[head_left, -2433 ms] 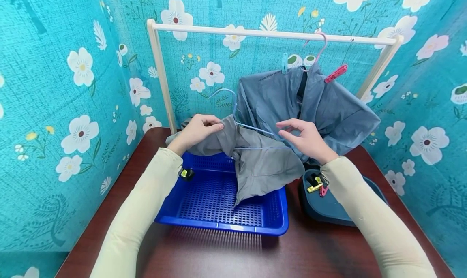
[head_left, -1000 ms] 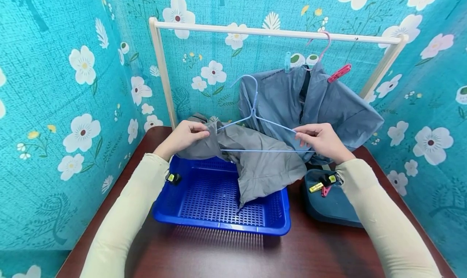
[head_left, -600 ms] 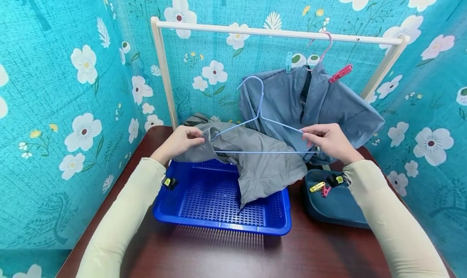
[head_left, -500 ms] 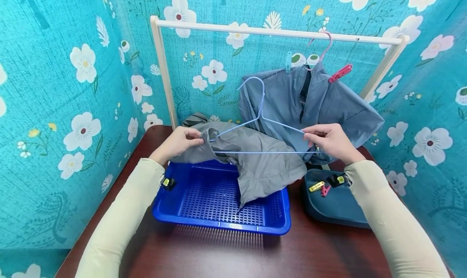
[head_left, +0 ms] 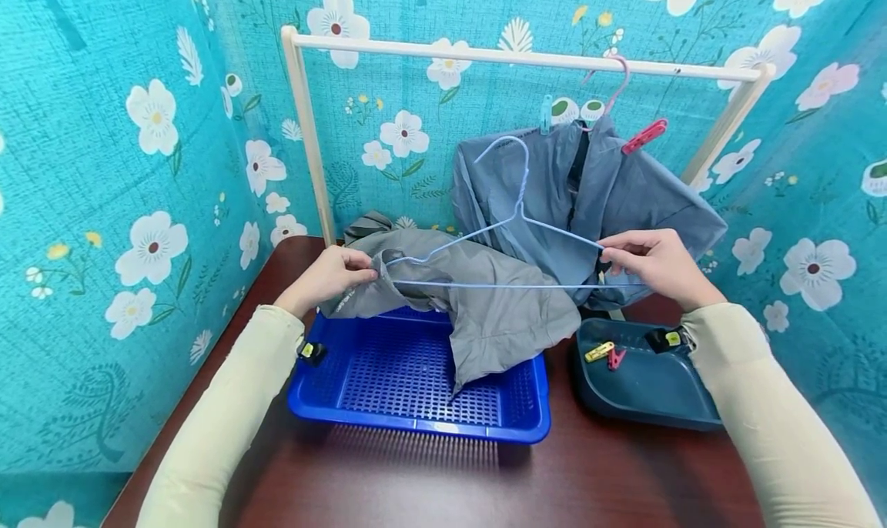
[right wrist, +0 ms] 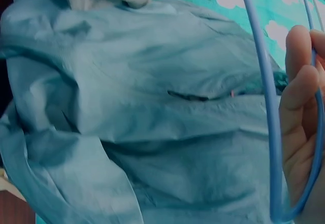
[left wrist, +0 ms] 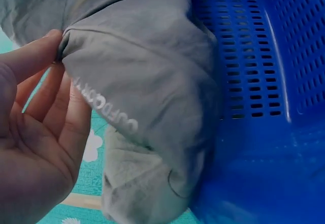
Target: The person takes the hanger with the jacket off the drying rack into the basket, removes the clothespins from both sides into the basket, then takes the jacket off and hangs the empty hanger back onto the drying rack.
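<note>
A blue wire hanger (head_left: 521,198) is held upright in front, its left end inside the opening of a grey garment (head_left: 499,305) and its right half bare. With thumb and fingers my left hand (head_left: 331,275) pinches the garment's edge beside that end; in the left wrist view, white lettering (left wrist: 114,109) runs along the cloth. My right hand (head_left: 654,262) pinches the hanger's right shoulder, and the right wrist view shows the hanger's bent end (right wrist: 277,203) before the palm. The garment's lower part hangs over the blue basket (head_left: 416,426).
Behind stands a wooden rack (head_left: 443,51) bearing a blue-grey jacket (head_left: 527,174) on a pink hanger (head_left: 619,89), with a light-blue clothespin (head_left: 546,115) and a red clothespin (head_left: 644,136). A dark tray (head_left: 651,416) at right holds a yellow clothespin (head_left: 599,351) and a pink clothespin (head_left: 615,359).
My right hand was open beside the hanger and now grips its right shoulder. The hanger has moved right and stands upright. My left hand has moved left with the garment's edge.
</note>
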`<state>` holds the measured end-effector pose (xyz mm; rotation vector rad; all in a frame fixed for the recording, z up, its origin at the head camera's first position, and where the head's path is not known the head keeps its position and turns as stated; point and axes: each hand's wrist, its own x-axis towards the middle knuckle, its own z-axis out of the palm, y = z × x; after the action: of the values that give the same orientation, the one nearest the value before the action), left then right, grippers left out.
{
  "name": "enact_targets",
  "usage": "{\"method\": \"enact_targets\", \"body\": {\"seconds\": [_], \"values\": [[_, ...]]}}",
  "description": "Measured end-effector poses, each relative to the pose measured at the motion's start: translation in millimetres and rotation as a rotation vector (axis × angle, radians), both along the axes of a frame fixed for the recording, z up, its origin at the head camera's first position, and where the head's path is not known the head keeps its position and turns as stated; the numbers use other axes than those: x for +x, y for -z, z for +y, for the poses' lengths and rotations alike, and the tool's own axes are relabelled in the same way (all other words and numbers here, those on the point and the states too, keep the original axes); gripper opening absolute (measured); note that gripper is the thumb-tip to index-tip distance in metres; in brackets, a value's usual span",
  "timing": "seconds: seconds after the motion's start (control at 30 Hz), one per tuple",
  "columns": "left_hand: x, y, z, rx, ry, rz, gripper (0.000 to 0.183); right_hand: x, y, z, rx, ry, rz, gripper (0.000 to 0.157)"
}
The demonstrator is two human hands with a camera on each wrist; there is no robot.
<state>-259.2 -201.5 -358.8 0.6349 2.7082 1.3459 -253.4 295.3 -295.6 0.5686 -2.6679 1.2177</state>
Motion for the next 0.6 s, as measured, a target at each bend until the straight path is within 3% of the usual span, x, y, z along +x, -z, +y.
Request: {"method": "enact_targets", "body": {"seconds": [0.13, 0.4, 0.6], "values": [[3.9, 3.3, -1.3, -0.018, 0.065, -0.043, 0.018, -0.6, -4.8, 6.0, -0.055, 0.017, 0.025, 0.023], [5.4, 12.2, 11.6, -0.134, 0.36, -0.093, 0.028, -2.8, -3.0, 1.3, -0.107, 0.027, 0.056, 0.021], [12.4, 12.3, 31.2, -0.218, 0.481, -0.143, 0.037, -6.6, -0.1, -12.2, -0.119, 0.02, 0.066, 0.021]]}}
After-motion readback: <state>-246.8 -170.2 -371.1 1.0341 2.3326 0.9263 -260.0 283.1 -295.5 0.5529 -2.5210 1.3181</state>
